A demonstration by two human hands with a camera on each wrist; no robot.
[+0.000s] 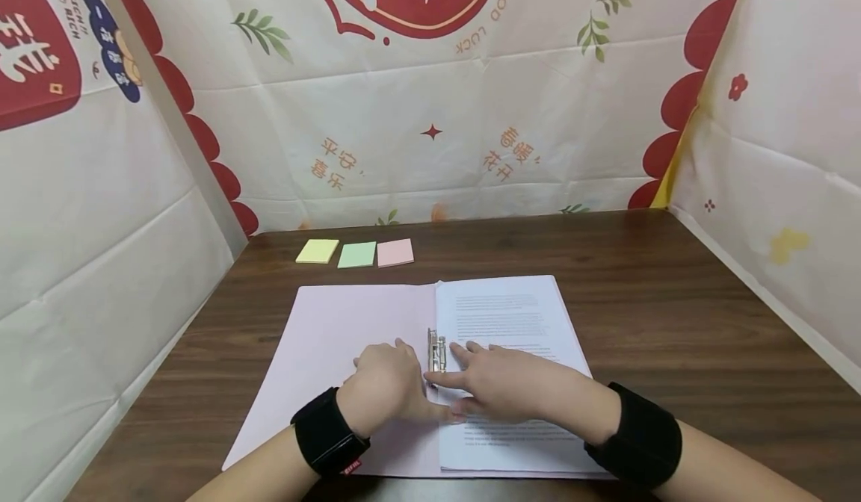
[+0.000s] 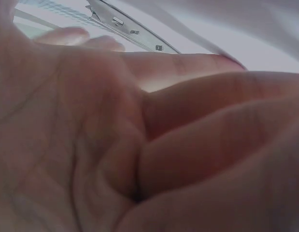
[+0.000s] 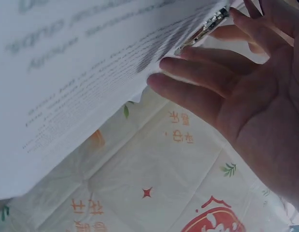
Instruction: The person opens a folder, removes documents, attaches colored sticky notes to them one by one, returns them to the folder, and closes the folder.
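A pale pink folder (image 1: 356, 315) lies spread on the table. Printed sheets (image 1: 504, 304) cover its right half, and a metal clip (image 1: 437, 349) is fixed along the fold. My left hand (image 1: 390, 386) is over the left cover beside the clip; its thumb reaches right to the edge of the sheets. In the left wrist view its fingers (image 2: 197, 121) look extended, their tips out of sight. My right hand (image 1: 507, 382) lies over the sheets with fingers spread, the fingertips at the clip. The right wrist view shows those fingers (image 3: 197, 77) fairly straight against the paper by the clip (image 3: 205, 29).
Beyond the folder sit three sticky note pads: yellow (image 1: 317, 251), green (image 1: 357, 255) and pink (image 1: 395, 252). The dark wooden table (image 1: 673, 323) is bordered by printed white cloth (image 1: 403, 98) at the back and both sides.
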